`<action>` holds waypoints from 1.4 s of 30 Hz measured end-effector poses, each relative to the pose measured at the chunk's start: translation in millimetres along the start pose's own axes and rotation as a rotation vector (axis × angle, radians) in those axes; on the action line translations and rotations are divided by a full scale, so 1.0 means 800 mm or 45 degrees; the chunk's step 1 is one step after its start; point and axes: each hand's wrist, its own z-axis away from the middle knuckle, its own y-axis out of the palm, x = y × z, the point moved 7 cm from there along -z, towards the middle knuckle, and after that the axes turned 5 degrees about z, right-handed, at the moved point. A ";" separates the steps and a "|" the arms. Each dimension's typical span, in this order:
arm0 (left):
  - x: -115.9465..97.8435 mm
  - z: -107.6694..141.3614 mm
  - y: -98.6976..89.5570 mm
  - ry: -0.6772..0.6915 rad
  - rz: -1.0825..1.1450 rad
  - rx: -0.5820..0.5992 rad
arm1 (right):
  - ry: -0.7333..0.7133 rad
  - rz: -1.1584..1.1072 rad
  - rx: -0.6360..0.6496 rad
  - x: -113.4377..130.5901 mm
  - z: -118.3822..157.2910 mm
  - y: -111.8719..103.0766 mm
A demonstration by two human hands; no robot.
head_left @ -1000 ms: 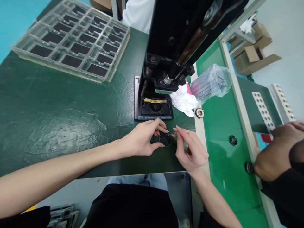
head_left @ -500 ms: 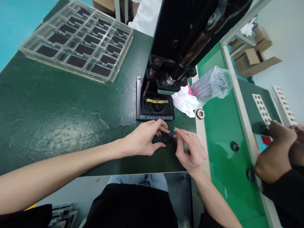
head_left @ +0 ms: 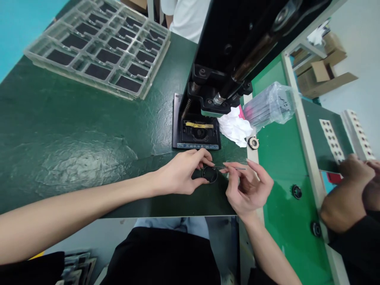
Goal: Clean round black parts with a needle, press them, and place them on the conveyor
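The person's left grip (head_left: 181, 173) is curving around a round black disc (head_left: 209, 174), with fingertips on its upper rim and the thumb along its lower edge, so the disc is sitting just inside the hold, on the dark green counter (head_left: 74, 126). The right grip (head_left: 247, 190) is almost closed: thumb and forefinger are pinching a thin metal pin (head_left: 236, 168) while the other fingers are curling loosely below it. The pin's tip is pointing left at the disc, just beside its right edge; whether they are touching is too small to tell. Beyond the hands, a black press (head_left: 231, 39) is standing over a black fixture plate (head_left: 196, 136) marked with yellow tape. A clear plastic tray (head_left: 97, 51) of black rectangular pieces is lying at the far left of the counter, and crumpled white tissue (head_left: 234, 126) is sitting beside the press – a co-worker's hands (head_left: 353, 190) are working off to the right.
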 end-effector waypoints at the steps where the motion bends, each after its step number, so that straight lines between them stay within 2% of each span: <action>1: 0.000 0.000 0.000 -0.001 0.002 0.001 | 0.005 -0.005 0.006 0.000 -0.001 0.000; 16: 0.001 0.001 0.000 -0.010 0.018 0.005 | -0.004 0.028 0.093 -0.007 0.007 0.003; 21: 0.001 0.001 -0.001 -0.011 0.007 0.003 | -0.048 0.080 0.282 0.001 -0.002 0.015; 26: 0.003 0.002 0.000 -0.022 -0.012 -0.032 | -0.093 0.193 0.354 0.010 -0.016 0.021; 28: 0.003 0.002 0.001 -0.029 -0.017 -0.033 | -0.046 0.145 0.351 0.006 -0.017 0.020; 32: 0.001 0.002 0.002 -0.019 0.014 -0.010 | 0.094 0.021 0.119 -0.009 -0.013 0.001; 34: 0.000 0.002 0.002 -0.013 0.011 -0.012 | 0.210 -0.073 0.077 -0.019 -0.010 -0.001; 38: -0.001 0.002 0.001 -0.005 -0.011 -0.015 | 0.465 -0.281 0.130 -0.033 -0.008 0.012; 42: -0.001 0.002 0.002 0.000 -0.020 -0.017 | 0.572 -0.278 0.224 -0.036 -0.010 0.024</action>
